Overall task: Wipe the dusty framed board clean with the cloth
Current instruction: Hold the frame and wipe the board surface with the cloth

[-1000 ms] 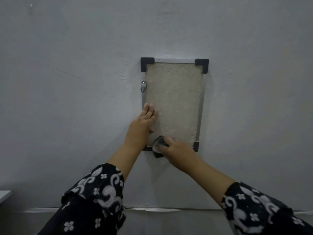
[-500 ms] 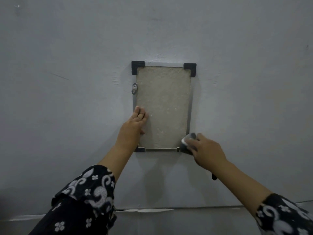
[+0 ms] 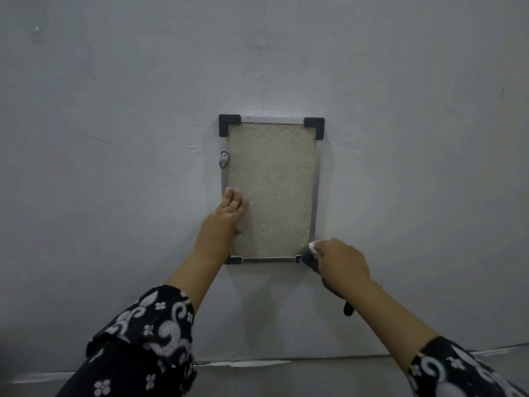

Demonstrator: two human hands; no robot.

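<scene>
Left hand [image 3: 227, 216] bracing board [image 3: 272, 190], right hand [image 3: 340, 260] gripping cloth [image 3: 310, 255]

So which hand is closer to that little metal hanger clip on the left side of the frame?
Left. The left hand lies flat on the board's left edge just below the hanger clip; the right hand holds the cloth at the bottom-right corner, diagonally across.

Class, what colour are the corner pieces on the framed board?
Black, seen best in the head view: the corner pieces on the framed board.

Dim, even indoor light on a grey wall [image 3: 400, 138].
Soft arm shadows fall toward 6 o'clock; corners darken, detail slightly soft, no glare.
</scene>
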